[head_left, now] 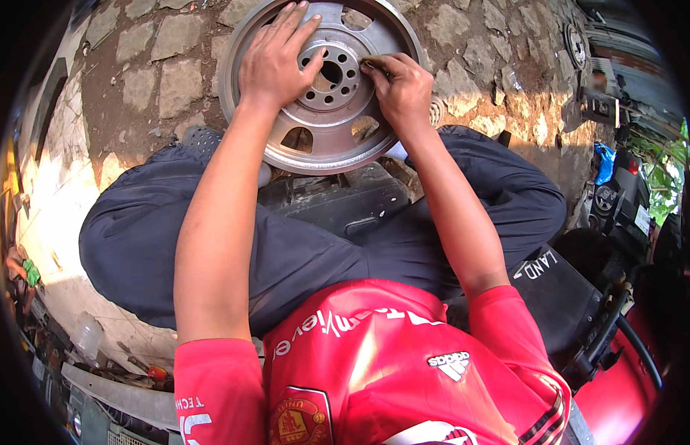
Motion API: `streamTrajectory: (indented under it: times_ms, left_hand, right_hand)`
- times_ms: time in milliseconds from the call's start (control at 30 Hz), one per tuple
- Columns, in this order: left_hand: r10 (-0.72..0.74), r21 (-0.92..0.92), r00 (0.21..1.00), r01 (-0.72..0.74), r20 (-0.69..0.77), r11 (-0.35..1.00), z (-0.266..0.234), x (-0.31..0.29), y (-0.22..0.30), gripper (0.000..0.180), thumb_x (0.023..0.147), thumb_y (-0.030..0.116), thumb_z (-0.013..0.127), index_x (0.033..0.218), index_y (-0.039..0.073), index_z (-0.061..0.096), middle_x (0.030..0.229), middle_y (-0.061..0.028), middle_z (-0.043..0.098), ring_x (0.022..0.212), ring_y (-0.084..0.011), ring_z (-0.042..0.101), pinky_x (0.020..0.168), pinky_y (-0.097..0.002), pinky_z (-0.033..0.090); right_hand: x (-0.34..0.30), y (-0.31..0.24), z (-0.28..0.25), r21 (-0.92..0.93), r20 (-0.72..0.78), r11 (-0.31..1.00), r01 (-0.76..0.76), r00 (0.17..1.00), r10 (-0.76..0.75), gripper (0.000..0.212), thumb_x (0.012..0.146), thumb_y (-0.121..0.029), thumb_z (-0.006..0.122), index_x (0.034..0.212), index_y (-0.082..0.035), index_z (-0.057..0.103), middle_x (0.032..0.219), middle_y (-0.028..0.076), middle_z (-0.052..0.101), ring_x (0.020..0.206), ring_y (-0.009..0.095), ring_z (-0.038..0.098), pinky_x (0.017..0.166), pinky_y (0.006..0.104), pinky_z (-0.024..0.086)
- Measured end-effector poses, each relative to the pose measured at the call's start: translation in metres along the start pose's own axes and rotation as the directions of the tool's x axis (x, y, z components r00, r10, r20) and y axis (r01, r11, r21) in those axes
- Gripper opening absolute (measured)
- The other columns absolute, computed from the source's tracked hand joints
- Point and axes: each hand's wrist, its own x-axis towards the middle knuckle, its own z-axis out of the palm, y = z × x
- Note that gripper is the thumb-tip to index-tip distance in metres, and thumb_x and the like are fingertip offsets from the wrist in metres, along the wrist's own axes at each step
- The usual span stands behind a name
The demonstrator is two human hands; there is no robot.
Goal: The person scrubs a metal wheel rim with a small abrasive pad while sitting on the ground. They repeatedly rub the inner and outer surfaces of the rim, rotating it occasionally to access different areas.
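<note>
A grey metal wheel rim (324, 135) with a ring of bolt holes round its centre hole is in front of me, above my bent legs. My left hand (279, 65) lies on its left side with the fingers spread, the thumb close to the hub. At the right of the hub, my right hand (405, 90) pinches a small dark piece (374, 64) against the metal beside the bolt holes. That piece is mostly covered by the fingers, so I cannot make out its kind.
Below the wheel rim is a black case-like object (337, 199). Rough stone paving (180, 87) and dirt lie ahead. A clear plastic bottle (87, 335) and mixed clutter are at the lower left. Dark machine parts, a blue bag (604, 163) and another round part (575, 44) are to the right.
</note>
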Motion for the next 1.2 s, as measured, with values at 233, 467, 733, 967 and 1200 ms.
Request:
streamTrajectory:
  times_ms: [233, 467, 733, 967, 1200]
  left_hand:
    - [-0.032, 0.015, 0.999, 0.032, 0.004, 0.999, 0.0, -0.003, -0.004, 0.057, 0.094, 0.032, 0.077, 0.149, 0.022, 0.067, 0.164, -0.0041, 0.055, 0.152, -0.0254, 0.05, 0.121, -0.0441, 0.045]
    - [-0.013, 0.019, 1.0, 0.013, 0.014, 1.0, 0.0, 0.001, -0.002, 0.056, 0.094, 0.035, 0.076, 0.148, 0.023, 0.068, 0.163, -0.005, 0.056, 0.152, -0.0248, 0.051, 0.121, -0.0446, 0.045]
    - [-0.006, 0.022, 1.0, 0.005, 0.028, 1.0, -0.002, 0.001, -0.002, 0.056, 0.094, 0.033, 0.076, 0.149, 0.023, 0.067, 0.164, -0.0046, 0.055, 0.153, -0.0256, 0.05, 0.121, -0.0454, 0.044]
    - [-0.011, 0.027, 0.998, 0.009, 0.06, 1.0, -0.005, 0.0, 0.0, 0.056, 0.096, 0.032, 0.075, 0.15, 0.022, 0.066, 0.166, -0.0043, 0.053, 0.153, -0.0268, 0.049, 0.12, -0.0453, 0.044]
    - [-0.009, 0.066, 0.997, 0.005, 0.071, 0.998, -0.005, -0.001, 0.0, 0.056, 0.096, 0.03, 0.075, 0.15, 0.021, 0.066, 0.166, -0.0046, 0.053, 0.154, -0.0267, 0.049, 0.12, -0.0445, 0.044]
  right_hand:
    - [0.003, 0.003, -0.006, 0.0, 0.126, 1.0, 0.016, 0.992, -0.015, 0.014, 0.087, -0.012, 0.084, 0.101, -0.008, 0.085, 0.096, 0.013, 0.079, 0.084, 0.032, 0.077, 0.075, 0.0403, 0.061]
    - [0.022, 0.015, -0.009, 0.038, 0.179, 0.997, 0.07, 0.981, -0.076, 0.015, 0.087, -0.015, 0.085, 0.101, -0.009, 0.085, 0.096, 0.013, 0.078, 0.082, 0.033, 0.077, 0.074, 0.0411, 0.061]
    - [0.032, 0.021, -0.011, 0.09, 0.205, 0.991, 0.094, 0.972, -0.111, 0.016, 0.083, -0.014, 0.084, 0.098, -0.007, 0.085, 0.091, 0.015, 0.077, 0.084, 0.036, 0.075, 0.078, 0.0441, 0.062]
    - [0.041, 0.021, 0.003, 0.096, 0.19, 0.993, 0.068, 0.978, -0.086, 0.017, 0.084, -0.017, 0.085, 0.099, -0.008, 0.084, 0.092, 0.014, 0.077, 0.083, 0.036, 0.075, 0.077, 0.0439, 0.062]
    - [-0.012, 0.013, -0.017, 0.108, 0.286, 0.992, 0.062, 0.954, -0.091, 0.019, 0.085, -0.013, 0.085, 0.101, -0.004, 0.082, 0.091, 0.015, 0.075, 0.084, 0.037, 0.074, 0.077, 0.044, 0.061]
